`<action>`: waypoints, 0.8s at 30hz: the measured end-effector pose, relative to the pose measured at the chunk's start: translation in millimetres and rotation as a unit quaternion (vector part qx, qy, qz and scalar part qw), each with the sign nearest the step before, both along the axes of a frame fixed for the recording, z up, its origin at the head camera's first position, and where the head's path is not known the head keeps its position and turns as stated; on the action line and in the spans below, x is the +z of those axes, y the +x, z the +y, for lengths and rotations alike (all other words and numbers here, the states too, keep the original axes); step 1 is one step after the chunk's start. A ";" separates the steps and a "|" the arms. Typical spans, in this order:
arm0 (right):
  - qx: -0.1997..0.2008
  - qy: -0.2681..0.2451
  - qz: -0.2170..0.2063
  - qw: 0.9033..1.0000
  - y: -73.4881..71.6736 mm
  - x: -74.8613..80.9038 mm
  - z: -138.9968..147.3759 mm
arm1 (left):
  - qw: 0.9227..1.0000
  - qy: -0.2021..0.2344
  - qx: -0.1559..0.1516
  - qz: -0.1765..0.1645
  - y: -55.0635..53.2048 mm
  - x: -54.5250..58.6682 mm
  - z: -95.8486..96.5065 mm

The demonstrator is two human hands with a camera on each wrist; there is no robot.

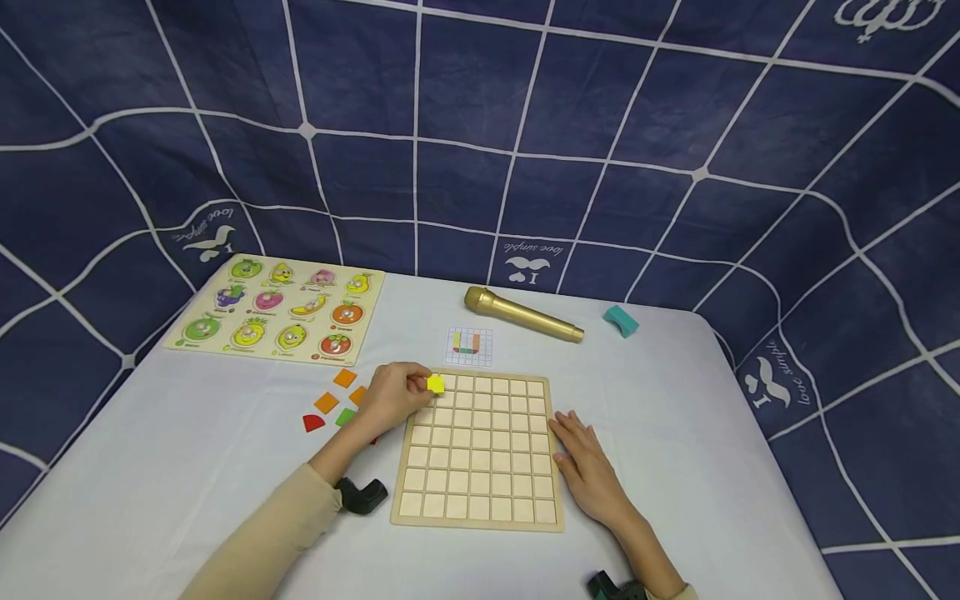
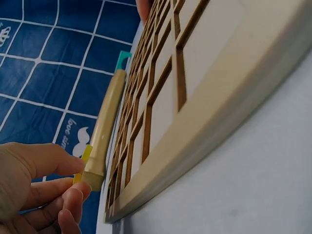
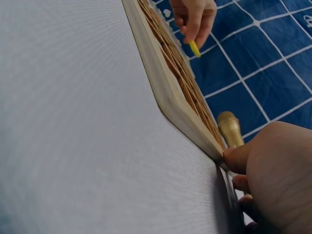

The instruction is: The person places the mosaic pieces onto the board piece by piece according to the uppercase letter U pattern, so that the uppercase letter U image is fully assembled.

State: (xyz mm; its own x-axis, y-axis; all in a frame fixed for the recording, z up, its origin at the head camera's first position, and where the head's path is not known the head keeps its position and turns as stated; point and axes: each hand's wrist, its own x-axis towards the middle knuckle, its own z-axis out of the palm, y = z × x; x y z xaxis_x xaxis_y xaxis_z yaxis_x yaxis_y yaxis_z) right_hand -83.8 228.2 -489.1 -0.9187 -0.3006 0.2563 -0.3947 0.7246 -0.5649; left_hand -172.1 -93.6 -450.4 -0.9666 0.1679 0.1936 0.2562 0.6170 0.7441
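Note:
My left hand (image 1: 393, 393) pinches a small yellow tile (image 1: 436, 384) between thumb and fingers, over the top left corner of a wooden grid board (image 1: 480, 524). The left wrist view shows the yellow tile (image 2: 82, 164) edge-on at the fingertips, raised beside the board. My right hand (image 1: 592, 471) lies along the board's right side with fingers fairly straight. Its thumb and fingertips touch the frame (image 3: 190, 124) in the right wrist view. Orange tiles (image 1: 326, 403), a green tile (image 1: 346, 417) and a red rounded tile (image 1: 313, 422) lie left of the board, some partly hidden by my left hand.
A pattern card (image 1: 469, 347) with a coloured U shape lies behind the board. Further back are a gold microphone (image 1: 522, 314) and a teal arched block (image 1: 621, 321). A fruit puzzle board (image 1: 273, 310) sits at the back left, before the blue curtain (image 1: 480, 108).

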 end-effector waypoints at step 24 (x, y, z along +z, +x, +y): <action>-0.004 0.002 -0.003 1.000 0.5 0.0 -0.8 | 0.997 -0.060 -0.053 -0.003 -0.3 -5.9 13.3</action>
State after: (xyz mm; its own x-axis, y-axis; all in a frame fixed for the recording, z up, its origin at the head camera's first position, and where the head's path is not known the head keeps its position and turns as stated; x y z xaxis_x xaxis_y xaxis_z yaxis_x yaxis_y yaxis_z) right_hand -83.3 227.4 -489.1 -0.9223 -0.2948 0.2501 -0.3862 0.7302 -0.5636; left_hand -172.5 -80.3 -456.3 -0.9430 0.2913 0.1610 0.3213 0.6708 0.6684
